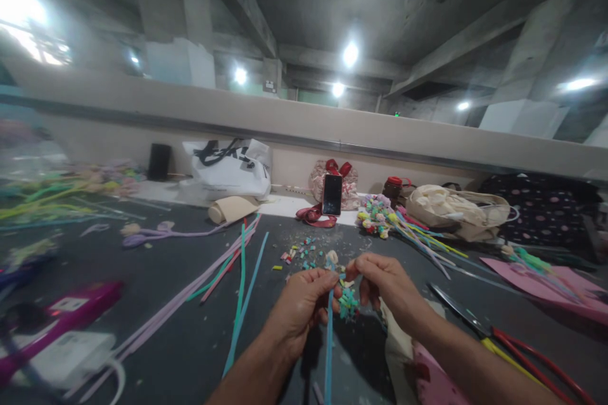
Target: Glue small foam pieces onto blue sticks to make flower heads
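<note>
Patience at the tip of a blue strip (pixel 329 342)

From where I stand, the strip rises from the bottom middle of the frame into the left hand (pixel 306 297), whose thumb and fingers are clamped near its upper end. That high pinch looks right: a soft strip would probably buckle if held lower. The right hand (pixel 387 281) curls in beside the tip; whether its fingertips close on anything, I can't tell. Light pressure should serve there. Best to keep clear of the teal cluster (pixel 349 304) just below the fingers. Scissors (pixel 487 331) lie within reach, lower right. Beyond, loose clippings (pixel 311 264) scatter, then a bundle of colourful stems (pixel 377 215), right of centre.
</note>
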Demonstrator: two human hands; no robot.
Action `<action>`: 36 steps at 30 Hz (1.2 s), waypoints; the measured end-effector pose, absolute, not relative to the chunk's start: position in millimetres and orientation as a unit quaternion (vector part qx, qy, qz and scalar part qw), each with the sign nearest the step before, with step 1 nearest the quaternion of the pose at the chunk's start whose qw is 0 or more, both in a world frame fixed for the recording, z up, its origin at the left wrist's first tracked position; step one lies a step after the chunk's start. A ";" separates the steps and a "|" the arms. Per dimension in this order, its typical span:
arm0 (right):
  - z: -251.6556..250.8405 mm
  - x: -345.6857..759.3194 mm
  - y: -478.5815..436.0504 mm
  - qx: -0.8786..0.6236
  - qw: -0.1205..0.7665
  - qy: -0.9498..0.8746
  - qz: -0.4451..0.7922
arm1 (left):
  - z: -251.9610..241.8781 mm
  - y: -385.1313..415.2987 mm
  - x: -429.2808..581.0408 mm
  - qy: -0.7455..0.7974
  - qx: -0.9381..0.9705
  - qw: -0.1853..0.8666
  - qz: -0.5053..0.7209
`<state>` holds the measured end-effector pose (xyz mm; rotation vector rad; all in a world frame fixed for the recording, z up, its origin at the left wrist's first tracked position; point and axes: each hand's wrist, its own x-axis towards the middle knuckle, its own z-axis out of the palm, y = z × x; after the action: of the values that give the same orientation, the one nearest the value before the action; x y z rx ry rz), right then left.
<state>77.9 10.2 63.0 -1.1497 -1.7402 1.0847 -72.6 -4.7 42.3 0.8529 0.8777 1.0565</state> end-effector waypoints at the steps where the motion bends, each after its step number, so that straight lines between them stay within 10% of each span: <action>1: 63.1 78.0 9.9 -0.454 0.392 -0.669 0.440 | 41.9 -4.5 -72.8 0.392 0.382 0.690 0.474; 36: 52.8 77.5 12.9 -0.396 0.385 -0.611 0.567 | 34.2 -4.2 -67.0 0.369 0.367 0.718 0.462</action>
<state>77.5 12.9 52.8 -1.0079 -1.5576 1.4459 -67.0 -4.2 34.2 0.8122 0.8167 1.0212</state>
